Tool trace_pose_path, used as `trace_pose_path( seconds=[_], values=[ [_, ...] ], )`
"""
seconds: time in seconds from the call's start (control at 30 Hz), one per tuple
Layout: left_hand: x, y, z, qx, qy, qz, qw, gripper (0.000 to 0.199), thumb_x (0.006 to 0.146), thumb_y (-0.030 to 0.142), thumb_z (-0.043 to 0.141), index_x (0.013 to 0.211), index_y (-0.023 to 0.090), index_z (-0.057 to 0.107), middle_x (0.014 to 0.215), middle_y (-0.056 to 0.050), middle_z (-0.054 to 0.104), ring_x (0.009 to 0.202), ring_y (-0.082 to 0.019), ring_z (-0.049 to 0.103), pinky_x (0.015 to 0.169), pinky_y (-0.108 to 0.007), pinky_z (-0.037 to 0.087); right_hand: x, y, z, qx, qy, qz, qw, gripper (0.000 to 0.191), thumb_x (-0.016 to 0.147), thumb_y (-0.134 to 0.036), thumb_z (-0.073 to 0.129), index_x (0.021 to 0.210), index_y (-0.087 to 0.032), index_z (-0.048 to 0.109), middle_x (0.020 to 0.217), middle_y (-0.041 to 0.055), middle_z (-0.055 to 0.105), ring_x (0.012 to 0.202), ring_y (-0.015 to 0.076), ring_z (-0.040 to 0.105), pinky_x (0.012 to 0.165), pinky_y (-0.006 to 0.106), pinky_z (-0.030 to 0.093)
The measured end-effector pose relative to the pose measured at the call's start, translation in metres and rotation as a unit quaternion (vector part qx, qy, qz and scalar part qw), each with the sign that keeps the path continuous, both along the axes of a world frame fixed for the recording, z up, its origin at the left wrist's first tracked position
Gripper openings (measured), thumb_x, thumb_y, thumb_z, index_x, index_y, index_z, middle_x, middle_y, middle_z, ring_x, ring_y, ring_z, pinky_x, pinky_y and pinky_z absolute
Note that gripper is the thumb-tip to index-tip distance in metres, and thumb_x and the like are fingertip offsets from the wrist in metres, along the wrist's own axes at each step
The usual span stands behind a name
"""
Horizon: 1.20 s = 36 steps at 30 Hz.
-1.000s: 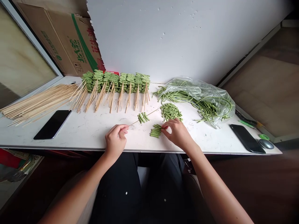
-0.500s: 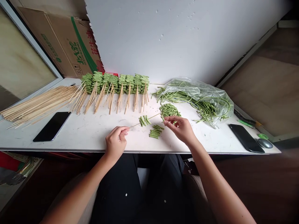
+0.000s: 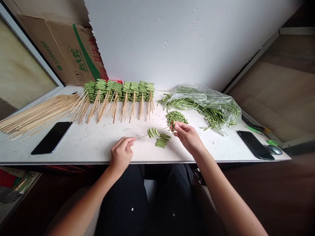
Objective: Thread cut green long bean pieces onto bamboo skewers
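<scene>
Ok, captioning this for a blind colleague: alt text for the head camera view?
The left hand holds a wooden skewer carrying cut green beans while the right hand pinches a bean piece at its end, above a white table. Behind lie loaded skewers, bare skewers and a plastic bag of long beans.

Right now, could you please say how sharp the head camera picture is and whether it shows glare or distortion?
In the head view, the skewered beans look sharp, the plastic bag shows glare, and the wide lens stretches the white table toward the corners.
</scene>
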<state>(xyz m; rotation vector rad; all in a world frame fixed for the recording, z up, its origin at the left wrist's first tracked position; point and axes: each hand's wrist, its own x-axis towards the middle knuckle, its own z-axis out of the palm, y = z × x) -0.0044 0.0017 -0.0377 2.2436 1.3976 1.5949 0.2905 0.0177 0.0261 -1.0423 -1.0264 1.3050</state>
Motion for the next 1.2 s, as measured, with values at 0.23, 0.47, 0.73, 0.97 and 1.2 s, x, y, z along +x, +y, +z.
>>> trace_pose_path(
  seconds=[0.23,0.47,0.73,0.97,1.2],
  values=[
    [0.0004,0.0011,0.0010,-0.011,-0.011,-0.009,1.000,0.040,0.086,-0.007,0.047,0.095,0.018,0.075,0.086,-0.001,0.077,0.078,-0.014,0.074,0.076,-0.022,0.059,-0.0050,0.0015,-0.0084,-0.007,0.005,-0.021,1.000,0.036,0.067,-0.046,0.097,0.093,-0.026,0.084,0.089,0.0036,0.075,0.080,0.0157,0.060,0.067,0.030,0.042],
    [-0.0004,0.0007,0.0020,-0.019,-0.010,-0.007,1.000,0.041,0.084,-0.008,0.045,0.094,0.019,0.075,0.086,-0.001,0.077,0.073,-0.013,0.072,0.072,-0.023,0.059,-0.0049,0.0012,-0.0099,-0.012,0.027,-0.015,0.999,0.033,0.068,-0.045,0.097,0.094,-0.028,0.085,0.089,0.0032,0.075,0.083,0.0162,0.061,0.067,0.029,0.042],
    [0.0001,0.0018,0.0003,-0.018,-0.012,-0.006,1.000,0.042,0.083,-0.008,0.045,0.093,0.019,0.075,0.085,-0.001,0.076,0.072,-0.013,0.071,0.072,-0.023,0.059,-0.0076,-0.0007,-0.0067,-0.018,0.020,-0.012,1.000,0.033,0.068,-0.046,0.097,0.093,-0.028,0.084,0.089,0.0033,0.074,0.086,0.0174,0.062,0.067,0.030,0.042],
    [-0.0002,0.0006,0.0007,-0.027,-0.014,0.002,1.000,0.041,0.082,-0.006,0.044,0.091,0.019,0.075,0.085,-0.001,0.077,0.071,-0.014,0.071,0.071,-0.024,0.059,-0.0064,-0.0010,-0.0063,-0.011,0.024,-0.034,0.999,0.031,0.064,-0.041,0.099,0.089,-0.027,0.086,0.083,0.0015,0.074,0.072,0.0130,0.055,0.068,0.031,0.044],
    [-0.0014,0.0002,-0.0008,-0.028,-0.014,-0.004,0.999,0.045,0.077,-0.008,0.042,0.091,0.019,0.075,0.084,-0.001,0.076,0.070,-0.014,0.070,0.070,-0.024,0.059,-0.0069,-0.0016,-0.0036,-0.003,-0.030,-0.065,0.997,0.033,0.059,-0.042,0.101,0.084,-0.026,0.085,0.079,0.0024,0.074,0.069,0.0155,0.055,0.071,0.037,0.048]
  ],
)
